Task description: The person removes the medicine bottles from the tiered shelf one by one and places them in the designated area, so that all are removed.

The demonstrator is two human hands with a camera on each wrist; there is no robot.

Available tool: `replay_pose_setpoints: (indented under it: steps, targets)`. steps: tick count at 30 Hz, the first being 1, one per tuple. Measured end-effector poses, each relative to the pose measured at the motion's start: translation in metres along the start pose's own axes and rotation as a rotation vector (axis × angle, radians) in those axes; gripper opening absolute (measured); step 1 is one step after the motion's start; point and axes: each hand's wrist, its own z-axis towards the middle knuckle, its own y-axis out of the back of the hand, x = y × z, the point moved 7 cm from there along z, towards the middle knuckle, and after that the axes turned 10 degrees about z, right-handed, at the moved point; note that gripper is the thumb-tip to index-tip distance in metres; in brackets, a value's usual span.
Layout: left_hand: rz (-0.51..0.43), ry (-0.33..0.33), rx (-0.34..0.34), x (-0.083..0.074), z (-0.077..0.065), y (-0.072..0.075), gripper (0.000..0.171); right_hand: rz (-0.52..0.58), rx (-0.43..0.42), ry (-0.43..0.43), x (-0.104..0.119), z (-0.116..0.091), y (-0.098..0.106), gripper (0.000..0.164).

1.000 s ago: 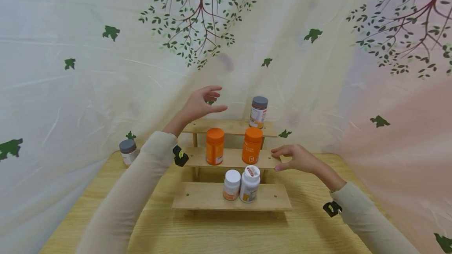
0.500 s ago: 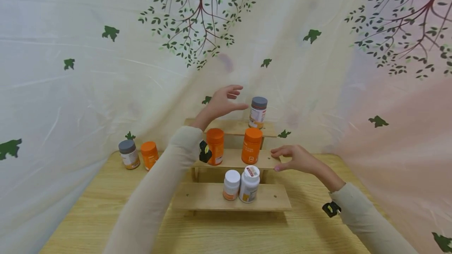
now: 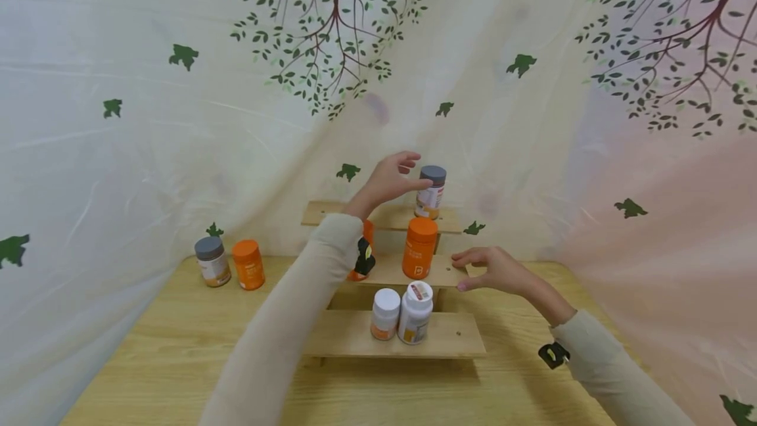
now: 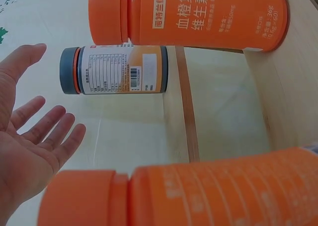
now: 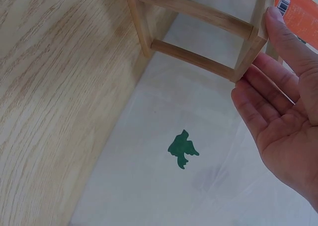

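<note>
My left hand [image 3: 390,179] is hanging in the air at the far side, with the thumb and the fingers spread apart and holding nothing. Just to the right of it, the grey-lidded bottle [image 3: 428,201] is standing upright on the far, highest board; in the left wrist view, a small gap is showing between my hand and its lid. My right hand [image 3: 499,271] is gripping the right end of the middle board of the wooden stand [image 3: 470,334], with the thumb on the near edge and the fingers at the far edge. On this board two orange bottles [image 3: 420,252] are standing, the left one partly hiding behind my sleeve [image 3: 284,314]. Two white bottles [image 3: 416,321] are standing side by side on the near, lowest board. On the table [image 3: 148,347], at far left, another grey-lidded jar [image 3: 213,263] and an orange jar [image 3: 248,265] are standing near each other.
</note>
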Motion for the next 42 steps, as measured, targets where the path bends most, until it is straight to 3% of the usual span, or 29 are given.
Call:
replay_pose_setpoints:
  steps: [8, 20, 42]
  targets:
    - [0.037, 0.013, -0.010, -0.002, 0.007, -0.003, 0.065, -0.012, 0.000, 0.009, 0.001, 0.003, 0.002, 0.046]
    - [0.011, 0.023, -0.040, 0.006, 0.013, -0.013, 0.061, -0.011, -0.005, 0.025, -0.001, 0.004, 0.001, 0.044]
    - [-0.045, 0.023, 0.000, 0.009, 0.016, -0.027, 0.059, -0.004, -0.011, 0.015, -0.005, -0.001, 0.000, 0.047]
